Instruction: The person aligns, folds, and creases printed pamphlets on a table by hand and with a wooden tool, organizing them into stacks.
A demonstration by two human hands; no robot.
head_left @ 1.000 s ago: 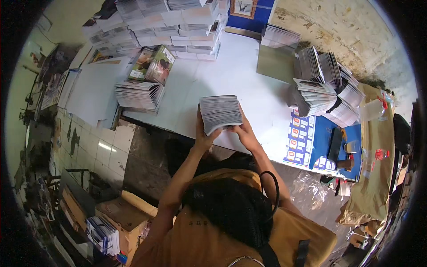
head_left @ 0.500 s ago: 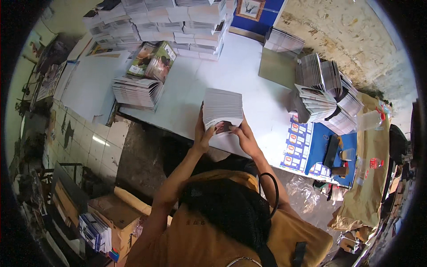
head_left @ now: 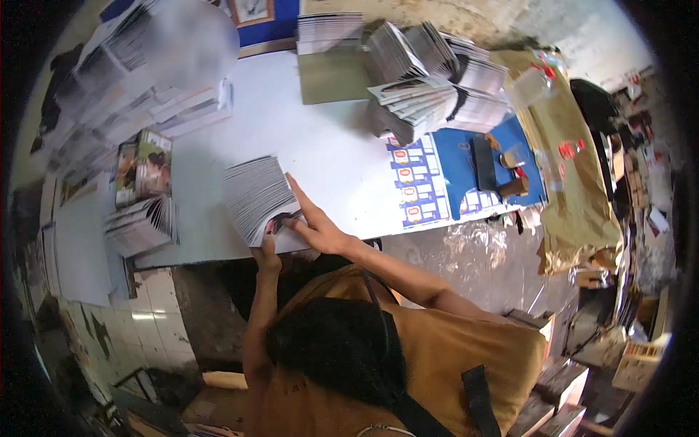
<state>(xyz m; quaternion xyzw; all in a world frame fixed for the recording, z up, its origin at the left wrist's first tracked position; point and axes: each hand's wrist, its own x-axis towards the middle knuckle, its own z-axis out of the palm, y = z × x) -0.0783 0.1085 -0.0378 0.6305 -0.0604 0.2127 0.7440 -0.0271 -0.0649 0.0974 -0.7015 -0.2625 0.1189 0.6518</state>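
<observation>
A thick stack of thin booklets (head_left: 256, 191) is between my hands above the near edge of the white table (head_left: 211, 138). It tilts, its many page edges fanned upward, and a dark printed picture shows at the end nearest me. My left hand (head_left: 267, 256) grips its lower left corner; the thumb shows and the other fingers are hidden beneath. My right hand (head_left: 318, 227) lies along the right side, its thumb at the near end and its fingers stretched up the side.
At left lie another fanned booklet pile (head_left: 140, 227), colour-covered booklets (head_left: 143, 167) and large stacks (head_left: 138, 80). Tied booklet bundles (head_left: 419, 95) stand far right, behind a printed sheet (head_left: 416, 182) and a blue board (head_left: 455, 171) bearing a black box (head_left: 483, 164) and a plastic cup (head_left: 514, 156).
My view has swung to the right, so the table's things appear farther left. The booklet stack has turned at a slant, still in both hands.
</observation>
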